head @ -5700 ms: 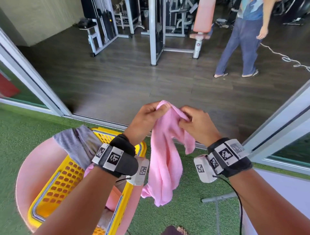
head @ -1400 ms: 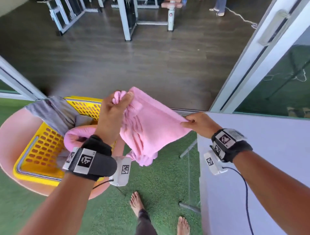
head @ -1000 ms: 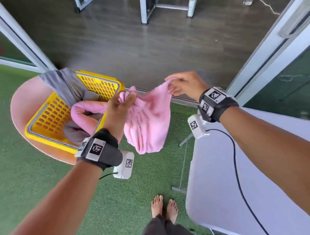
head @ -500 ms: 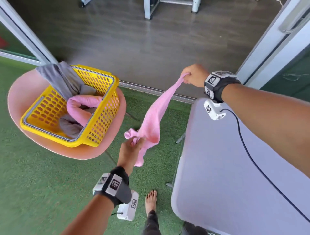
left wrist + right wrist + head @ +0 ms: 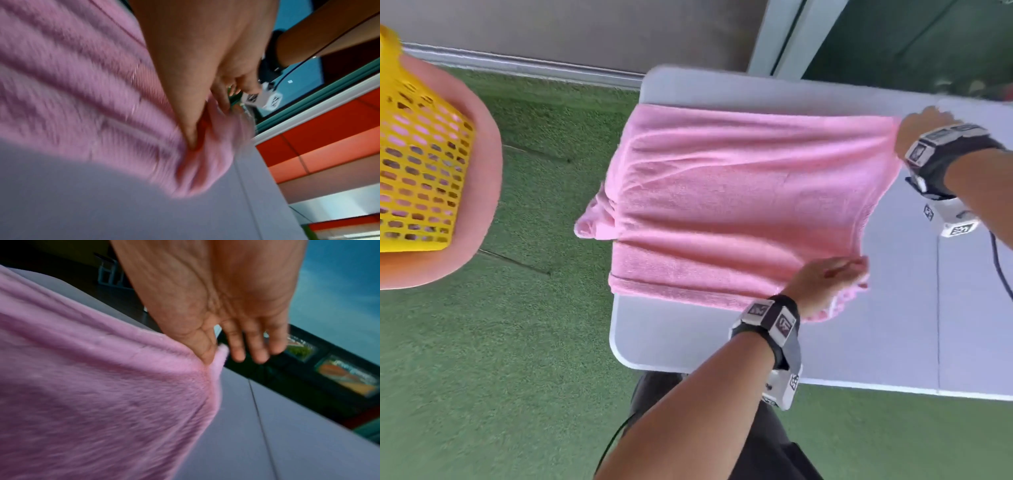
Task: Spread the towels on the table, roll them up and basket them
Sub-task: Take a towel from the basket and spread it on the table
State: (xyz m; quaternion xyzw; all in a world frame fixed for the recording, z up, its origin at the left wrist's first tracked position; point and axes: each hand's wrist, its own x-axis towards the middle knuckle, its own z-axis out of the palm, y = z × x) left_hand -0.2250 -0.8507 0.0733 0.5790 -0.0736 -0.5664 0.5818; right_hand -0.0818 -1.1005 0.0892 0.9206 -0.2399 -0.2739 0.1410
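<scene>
The right hand pinches a far corner of the pink towel between thumb and forefinger, its other fingers loose and slightly spread beyond the cloth. The left hand grips the near corner, thumb pressed into a bunched fold. Between the two hands the towel's edge sags in a curve; away from the fingers the cloth lies on the pale table, its opposite end drooping over the table's edge. Well beyond that end sits the yellow basket on a pink round seat.
</scene>
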